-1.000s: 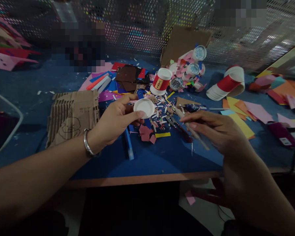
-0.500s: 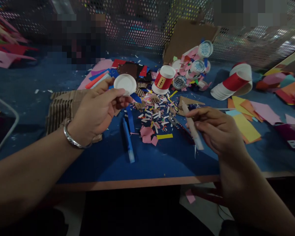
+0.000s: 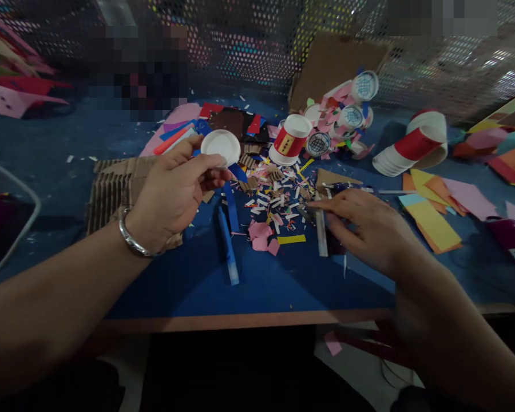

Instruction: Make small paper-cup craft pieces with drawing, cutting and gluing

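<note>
My left hand is closed, pinching a shallow white paper cup base between thumb and fingers above the table. My right hand is low over the tabletop with its fingers stretched out to the left. Under its fingertips lies a pale pen-like stick, which the fingers do not wrap round. Dark scissors lie beside the stick, partly covered by the hand. A blue marker lies between my two hands.
Paper scraps litter the table's middle. Behind them stands a red-and-white paper cup, near a cluster of decorated cup bases. Stacked paper cups lie at right, above coloured paper sheets. Corrugated cardboard lies at left.
My right hand has moved left and down; its fingers have straightened and let go of the pale stick, now on the table. My left hand still holds the cup base.
</note>
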`<move>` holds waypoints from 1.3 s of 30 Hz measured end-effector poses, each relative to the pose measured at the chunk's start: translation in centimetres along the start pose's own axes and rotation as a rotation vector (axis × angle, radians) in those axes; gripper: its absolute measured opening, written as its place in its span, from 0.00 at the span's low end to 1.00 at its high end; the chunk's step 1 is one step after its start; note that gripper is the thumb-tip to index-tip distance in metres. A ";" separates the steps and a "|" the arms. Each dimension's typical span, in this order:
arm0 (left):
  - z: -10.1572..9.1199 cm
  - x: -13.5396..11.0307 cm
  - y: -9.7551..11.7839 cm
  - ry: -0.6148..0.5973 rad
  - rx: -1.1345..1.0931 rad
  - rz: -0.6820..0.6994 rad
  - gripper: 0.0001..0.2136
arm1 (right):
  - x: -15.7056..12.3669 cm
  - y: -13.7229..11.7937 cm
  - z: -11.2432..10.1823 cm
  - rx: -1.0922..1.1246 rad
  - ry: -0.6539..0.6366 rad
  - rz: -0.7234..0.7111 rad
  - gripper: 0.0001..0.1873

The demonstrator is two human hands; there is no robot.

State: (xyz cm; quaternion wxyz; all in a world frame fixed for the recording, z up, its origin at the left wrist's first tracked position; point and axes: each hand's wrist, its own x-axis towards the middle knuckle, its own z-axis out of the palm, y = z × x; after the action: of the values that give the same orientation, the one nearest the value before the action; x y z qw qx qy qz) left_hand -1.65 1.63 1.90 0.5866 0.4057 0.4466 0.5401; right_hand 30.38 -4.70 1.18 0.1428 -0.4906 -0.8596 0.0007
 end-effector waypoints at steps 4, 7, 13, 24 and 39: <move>0.2 0.0 -0.1 -0.013 -0.015 0.017 0.10 | 2.3 -5.1 0.5 -0.028 0.032 -0.305 0.17; -0.1 0.3 -0.3 -0.029 0.005 0.036 0.11 | 4.4 -8.8 1.6 -0.055 0.000 -0.556 0.16; -0.5 0.8 -0.7 -0.024 0.021 0.078 0.12 | 6.8 -11.7 3.6 -0.146 -0.052 -0.824 0.12; -0.7 0.7 -1.0 -0.081 0.078 0.101 0.21 | 5.8 -7.5 2.1 0.089 0.460 -0.722 0.05; 1.2 -2.1 -0.9 -0.237 -0.017 -0.204 0.19 | 6.4 -6.0 2.3 0.195 0.819 -0.464 0.08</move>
State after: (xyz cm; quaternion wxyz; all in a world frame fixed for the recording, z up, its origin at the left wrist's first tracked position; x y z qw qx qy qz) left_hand -0.34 -0.53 1.54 0.6903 0.4143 0.4087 0.4298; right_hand 21.66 -2.08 1.43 0.5116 -0.2300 -0.8153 -0.1438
